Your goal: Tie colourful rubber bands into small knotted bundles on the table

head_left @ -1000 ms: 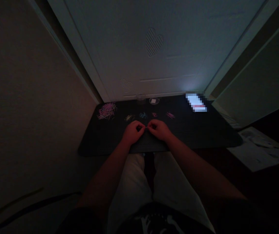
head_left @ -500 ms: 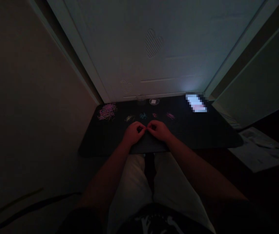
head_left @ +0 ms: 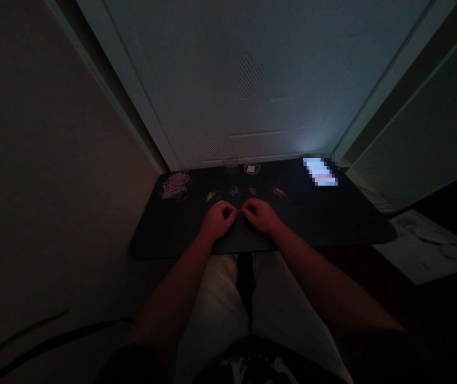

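Note:
Over the front middle of the dark table, my left hand (head_left: 219, 218) and my right hand (head_left: 261, 215) face each other, both in a pinch. A short, thin rubber band (head_left: 239, 210) is stretched between the fingertips; its colour is hard to tell in the dim light. Just beyond my hands lie small heaps of similar thin bands in a row: a yellowish heap (head_left: 212, 196), a blue-green heap (head_left: 234, 191), a small pink heap (head_left: 253, 190) and another pink heap (head_left: 278, 191). A larger mixed pile of bands (head_left: 175, 185) sits at the table's far left.
A clear round container (head_left: 231, 166) and a round lid with a white label (head_left: 251, 168) stand along the back of the black table (head_left: 332, 218). A lit phone (head_left: 319, 171), blurred out, lies at the back right. The white door (head_left: 196, 74) rises behind the table.
My hands have drawn slightly apart, and the thin band now shows in the gap between the fingertips. The heaps have not changed.

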Tool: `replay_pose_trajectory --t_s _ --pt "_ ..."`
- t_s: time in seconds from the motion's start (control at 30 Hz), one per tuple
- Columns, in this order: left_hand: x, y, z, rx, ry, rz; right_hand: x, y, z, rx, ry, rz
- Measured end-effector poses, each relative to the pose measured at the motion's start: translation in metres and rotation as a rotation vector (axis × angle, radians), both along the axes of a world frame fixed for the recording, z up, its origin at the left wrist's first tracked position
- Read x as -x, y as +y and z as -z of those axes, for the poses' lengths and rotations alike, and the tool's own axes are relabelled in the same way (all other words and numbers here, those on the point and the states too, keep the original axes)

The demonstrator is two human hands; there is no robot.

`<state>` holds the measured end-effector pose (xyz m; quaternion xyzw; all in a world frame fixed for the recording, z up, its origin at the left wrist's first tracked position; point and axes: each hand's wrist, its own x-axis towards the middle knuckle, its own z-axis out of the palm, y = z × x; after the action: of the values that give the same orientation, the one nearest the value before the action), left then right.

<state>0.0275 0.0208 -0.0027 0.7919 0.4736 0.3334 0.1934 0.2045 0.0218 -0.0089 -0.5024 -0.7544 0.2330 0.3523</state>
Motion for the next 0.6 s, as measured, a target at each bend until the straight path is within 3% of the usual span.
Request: replay_pose_trajectory --t_s 0.6 --pt "0.0 -0.0002 -0.0002 0.03 0.001 -0.027 -0.0004 -0.001 -0.0003 0.0 0.045 -0.004"
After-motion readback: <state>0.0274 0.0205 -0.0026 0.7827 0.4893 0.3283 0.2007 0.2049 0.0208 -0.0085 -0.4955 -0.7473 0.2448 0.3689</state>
